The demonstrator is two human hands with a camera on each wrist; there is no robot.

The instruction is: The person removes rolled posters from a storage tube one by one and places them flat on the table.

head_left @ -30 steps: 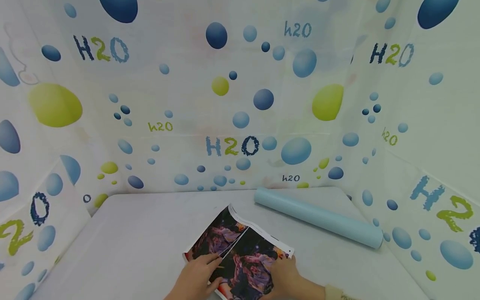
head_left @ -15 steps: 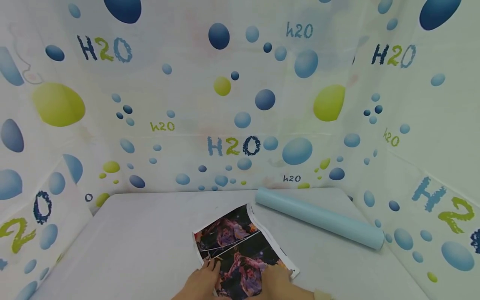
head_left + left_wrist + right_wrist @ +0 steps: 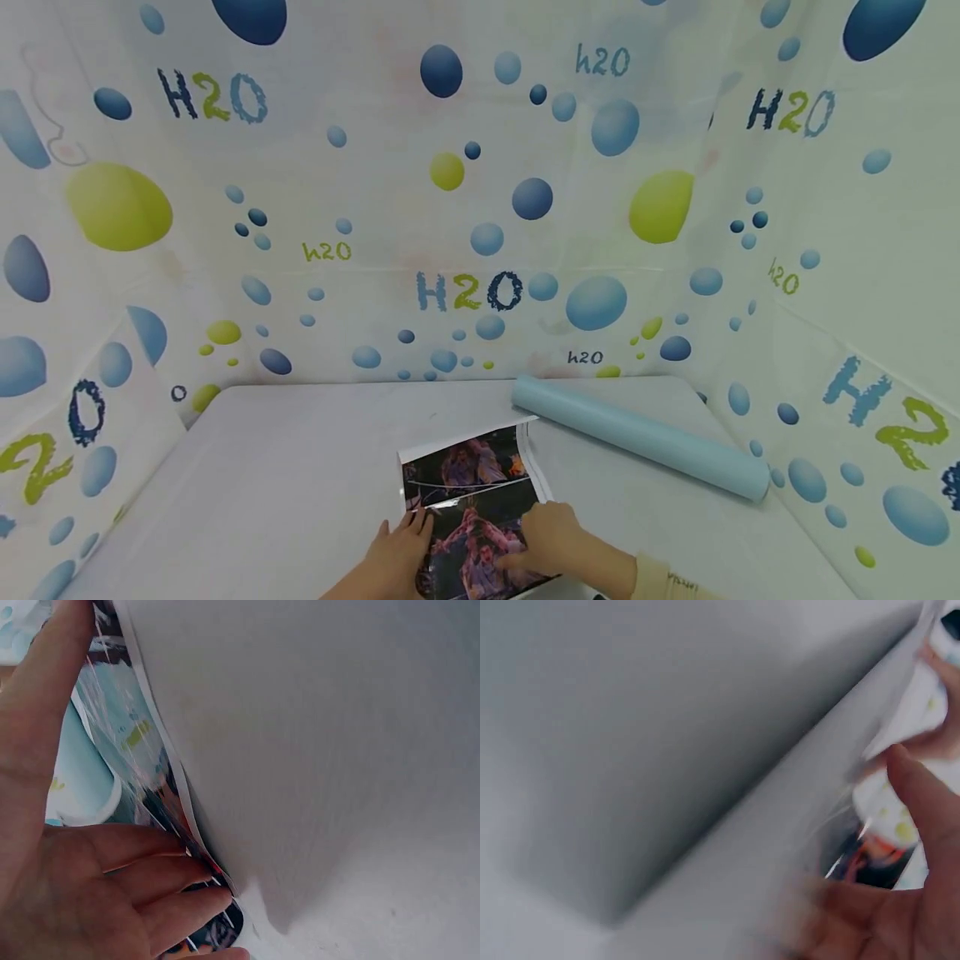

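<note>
A glossy printed picture sheet with white borders lies on the white table, slightly turned. It shows two similar dark, colourful pictures, one above the other, parted by a thin light line or fold. My left hand rests at its left edge, fingertips on the print; in the left wrist view the fingers are spread and only slightly bent beside the glossy surface. My right hand grips the right edge, thumb over the picture. The right wrist view shows the sheet's pale side raised off the table; fingertips there are blurred.
A long light-blue roll lies slantwise at the back right of the white table, near the sheet's upper right corner. Behind and beside the table hang white curtains printed with blue and green bubbles and lettering.
The sheet has turned anticlockwise, so its top edge now lies nearer level. My right hand has moved from the sheet's right corner further along its right side. My left hand stays on the left edge.
</note>
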